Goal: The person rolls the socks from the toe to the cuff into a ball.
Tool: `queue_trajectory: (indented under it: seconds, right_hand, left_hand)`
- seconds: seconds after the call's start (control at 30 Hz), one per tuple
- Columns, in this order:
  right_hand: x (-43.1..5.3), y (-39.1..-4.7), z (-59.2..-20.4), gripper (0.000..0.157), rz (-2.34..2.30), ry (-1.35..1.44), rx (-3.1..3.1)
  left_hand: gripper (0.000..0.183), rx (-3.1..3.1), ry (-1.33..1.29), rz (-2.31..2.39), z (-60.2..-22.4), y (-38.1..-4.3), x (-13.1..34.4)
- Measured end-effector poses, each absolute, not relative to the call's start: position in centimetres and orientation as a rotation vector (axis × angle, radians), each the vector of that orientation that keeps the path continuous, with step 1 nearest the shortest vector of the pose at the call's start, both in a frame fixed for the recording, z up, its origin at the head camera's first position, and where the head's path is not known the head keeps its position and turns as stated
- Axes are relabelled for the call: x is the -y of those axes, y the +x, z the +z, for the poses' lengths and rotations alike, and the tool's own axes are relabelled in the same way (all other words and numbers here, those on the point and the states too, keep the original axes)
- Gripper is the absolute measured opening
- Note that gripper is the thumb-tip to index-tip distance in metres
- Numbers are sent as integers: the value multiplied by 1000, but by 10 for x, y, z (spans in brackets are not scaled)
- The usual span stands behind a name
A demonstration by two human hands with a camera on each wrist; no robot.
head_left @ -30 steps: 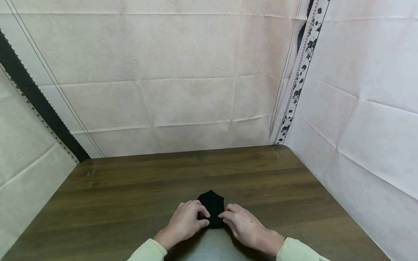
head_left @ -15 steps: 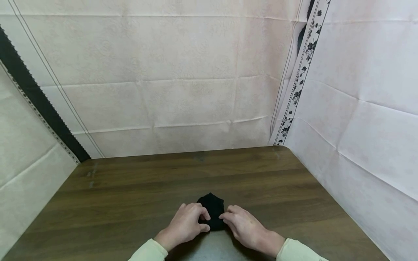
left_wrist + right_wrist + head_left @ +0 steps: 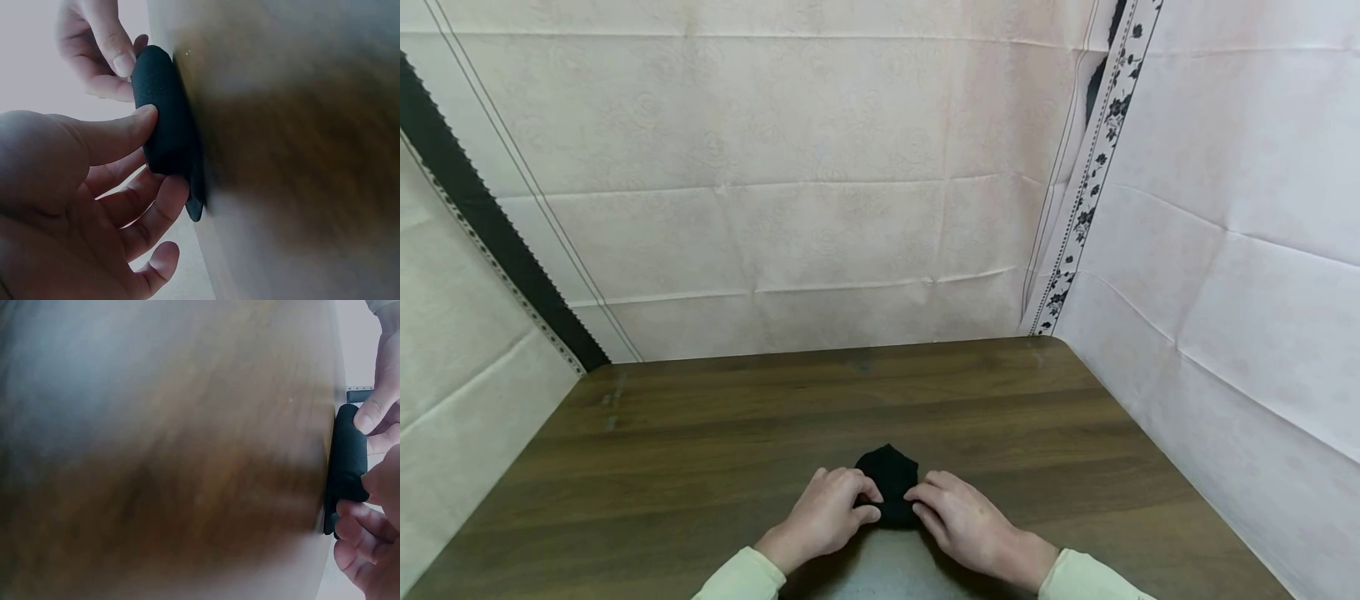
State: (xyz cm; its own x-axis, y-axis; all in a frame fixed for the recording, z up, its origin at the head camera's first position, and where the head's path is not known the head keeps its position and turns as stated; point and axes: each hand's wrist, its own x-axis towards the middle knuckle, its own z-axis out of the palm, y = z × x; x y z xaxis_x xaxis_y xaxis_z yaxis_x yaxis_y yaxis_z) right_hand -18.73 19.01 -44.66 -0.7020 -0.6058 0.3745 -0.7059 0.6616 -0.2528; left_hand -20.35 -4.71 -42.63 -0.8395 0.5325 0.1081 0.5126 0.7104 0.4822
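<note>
A small piece of black cloth (image 3: pixel 889 468) lies on the table near its front, with a pointed far end. In the left wrist view the cloth (image 3: pixel 164 100) has its near edge rolled into a thick, rounded tube. My left hand (image 3: pixel 829 510) pinches the left end of this roll, thumb on top and fingertips at the end. From the other side my right hand (image 3: pixel 961 515) pinches the right end between thumb and fingers. The right wrist view shows the roll (image 3: pixel 350 440) close against the wood, both hands at its ends.
The brown wooden table (image 3: pixel 722 417) stretches away from me beyond the cloth. Pale patterned fabric (image 3: pixel 820 167) hangs behind it, and more white fabric (image 3: pixel 1247 233) hangs on the right. A dark strip (image 3: pixel 490 217) shows at the left corner.
The cloth's far tip sits slightly nearer to me than a second ago. Both hands keep their pinch at its ends, almost unmoved.
</note>
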Motion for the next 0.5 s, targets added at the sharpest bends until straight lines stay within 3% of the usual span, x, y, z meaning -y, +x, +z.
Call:
queue_trajectory:
  seconds: [0.5]
  right_hand:
    - [-190,-186,-447,27,509,1057,2613]
  left_hand:
    - [5,-2864,870,785,-425,-206,48]
